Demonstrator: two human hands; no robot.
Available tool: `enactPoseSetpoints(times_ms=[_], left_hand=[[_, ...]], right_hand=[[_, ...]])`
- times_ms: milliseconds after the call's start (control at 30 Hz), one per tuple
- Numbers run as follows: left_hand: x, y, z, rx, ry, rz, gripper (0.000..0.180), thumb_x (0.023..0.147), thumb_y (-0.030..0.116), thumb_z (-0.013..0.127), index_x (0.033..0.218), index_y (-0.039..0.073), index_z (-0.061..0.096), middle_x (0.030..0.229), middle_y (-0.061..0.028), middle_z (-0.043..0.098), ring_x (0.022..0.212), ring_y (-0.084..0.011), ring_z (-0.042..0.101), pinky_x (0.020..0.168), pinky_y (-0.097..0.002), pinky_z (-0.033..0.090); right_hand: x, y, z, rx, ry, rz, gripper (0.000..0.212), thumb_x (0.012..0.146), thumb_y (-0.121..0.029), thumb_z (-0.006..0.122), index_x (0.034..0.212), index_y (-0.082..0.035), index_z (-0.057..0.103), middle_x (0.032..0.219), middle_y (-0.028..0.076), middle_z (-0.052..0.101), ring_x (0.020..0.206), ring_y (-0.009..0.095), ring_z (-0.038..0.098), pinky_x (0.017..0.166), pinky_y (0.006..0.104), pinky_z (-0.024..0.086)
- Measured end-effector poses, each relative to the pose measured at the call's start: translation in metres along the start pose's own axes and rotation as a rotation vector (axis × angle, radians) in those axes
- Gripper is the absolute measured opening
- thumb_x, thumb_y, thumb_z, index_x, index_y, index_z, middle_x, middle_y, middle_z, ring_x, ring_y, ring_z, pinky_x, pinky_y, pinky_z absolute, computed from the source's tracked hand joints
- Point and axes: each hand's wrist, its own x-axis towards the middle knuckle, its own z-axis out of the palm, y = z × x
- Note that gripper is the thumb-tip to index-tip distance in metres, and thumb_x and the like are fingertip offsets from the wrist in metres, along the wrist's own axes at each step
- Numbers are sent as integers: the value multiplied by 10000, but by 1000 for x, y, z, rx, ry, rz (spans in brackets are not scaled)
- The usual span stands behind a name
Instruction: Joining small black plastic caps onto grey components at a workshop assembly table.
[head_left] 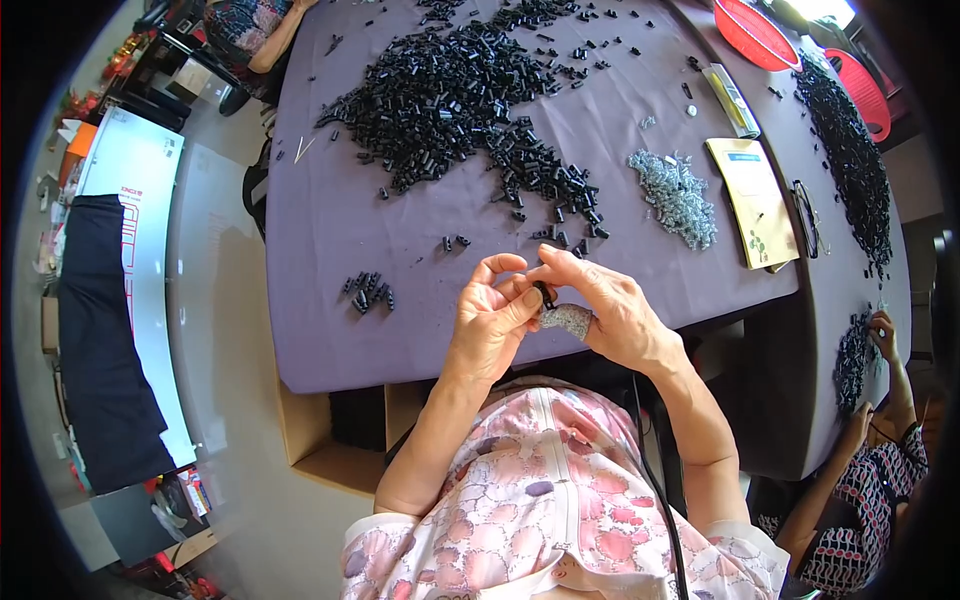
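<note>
Both my hands meet above the near edge of the table. My left hand [482, 325] pinches a small black plastic piece [545, 293] between thumb and fingertips. Close against it, my right hand [622, 318] has its fingers bent over the same piece, with the fingertips partly hidden. A curved, grey speckled object [568, 319] sticks out under the right fingers; its kind is unclear. Left of my hands lies a small group of black pieces [368, 291]. Beyond them spreads a large heap of black pieces [430, 105], and a pile of small clear pieces [672, 196] lies to the right.
A yellow booklet [750, 200], glasses [808, 218] and a clear box [731, 100] lie at the right. Red baskets [755, 32] stand at the far right. Another person's hand [884, 335] works beside more black pieces [852, 365]. Someone's arm [275, 45] shows at the far left.
</note>
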Motion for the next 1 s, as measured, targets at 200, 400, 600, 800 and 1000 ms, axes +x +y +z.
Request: enactPoseSetpoints(times_ms=[200, 400, 600, 800, 1000], left_hand=[[-2, 3, 4, -1, 4, -26, 338, 849, -1, 634, 1120, 66, 444, 882, -77, 629, 766, -123, 587, 608, -242, 450], [-1, 2, 5, 71, -32, -26, 330, 865, 27, 626, 1129, 75, 433, 896, -77, 633, 742, -104, 567, 604, -228, 438], [1, 3, 4, 25, 11, -29, 371, 863, 23, 625, 1154, 81, 403, 918, -88, 639, 803, -114, 598, 625, -220, 449], [0, 2, 5, -12, 0, -66, 378, 853, 4, 626, 1152, 78, 407, 930, -98, 636, 859, -150, 620, 673, -235, 477], [-1, 2, 7, -67, 40, -107, 320, 862, 11, 616, 1120, 62, 434, 938, -104, 629, 881, -170, 622, 755, -275, 496]], right_hand=[[6, -4, -6, -73, -10, -102, 751, 628, 129, 562, 1344, -4, 375, 1133, 169, 597, 957, 332, 610, 795, 411, 515], [5, 2, -8, -95, -60, -44, 750, 629, 110, 577, 1342, -1, 371, 1127, 172, 597, 922, 331, 611, 764, 409, 523], [5, 6, 0, -96, -33, -2, 707, 673, 6, 724, 1314, -41, 429, 1043, 124, 647, 925, 273, 648, 798, 350, 525], [-7, 17, 17, 291, 115, 162, 728, 680, -111, 783, 1318, -58, 438, 1043, 89, 641, 923, 226, 646, 827, 334, 517], [-12, 19, 25, 284, 188, 147, 723, 682, -111, 785, 1316, -65, 440, 1025, 81, 648, 892, 210, 651, 802, 323, 516]])
